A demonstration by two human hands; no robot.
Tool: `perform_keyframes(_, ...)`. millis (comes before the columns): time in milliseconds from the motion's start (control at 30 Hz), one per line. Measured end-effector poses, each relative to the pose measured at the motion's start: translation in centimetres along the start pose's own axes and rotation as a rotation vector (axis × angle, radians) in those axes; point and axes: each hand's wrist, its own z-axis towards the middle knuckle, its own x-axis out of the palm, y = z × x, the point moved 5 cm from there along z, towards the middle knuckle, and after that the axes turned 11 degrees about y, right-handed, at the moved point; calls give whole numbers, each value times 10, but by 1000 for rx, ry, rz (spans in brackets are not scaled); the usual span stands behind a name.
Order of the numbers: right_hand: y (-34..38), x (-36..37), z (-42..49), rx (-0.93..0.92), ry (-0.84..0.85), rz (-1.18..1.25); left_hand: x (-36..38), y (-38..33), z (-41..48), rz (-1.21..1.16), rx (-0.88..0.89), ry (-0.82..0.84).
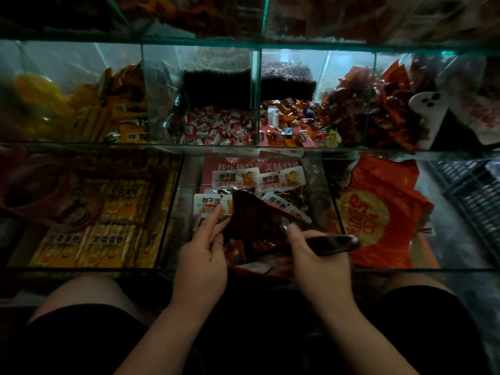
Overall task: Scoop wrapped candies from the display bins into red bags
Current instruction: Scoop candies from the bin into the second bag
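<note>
A dark red bag (pixel 253 226) is held open between my hands, low in the middle, above the near glass bin (pixel 328 190) of white-labelled snack packs (pixel 235 180). My left hand (pixel 203 261) pinches the bag's left edge with thumb and fingers. My right hand (pixel 316 263) holds the bag's right edge and also grips a dark scoop handle (pixel 335 243) that points right. Some wrapped candies show inside the bag (pixel 238 253). Bins of red-and-white wrapped candies (pixel 213 125) and mixed coloured candies (pixel 295 123) lie in the row behind.
Glass dividers split the shelf into bins: yellow packs (pixel 108 212) near left, a large red bag of sweets (pixel 378 212) near right, orange packets (pixel 351 104) far right. A white scoop (pixel 427 112) stands in the far right bin. My knees are below.
</note>
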Motion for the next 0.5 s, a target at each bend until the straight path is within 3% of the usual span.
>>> perform_keyframes(167, 23, -33, -14, -19, -80, 245, -2, -12, -1, 133, 45, -44)
perform_keyframes(267, 32, -52, -14, 15, -130, 297, -4, -44, -8, 341, 360, -164)
perform_keyframes(333, 37, -66, -12, 37, -158, 291, 5, -58, -9, 366, 454, -109)
perform_keyframes(500, 52, -88, -19, -9, -146, 311, 35, -51, 13, 502, 133, 191)
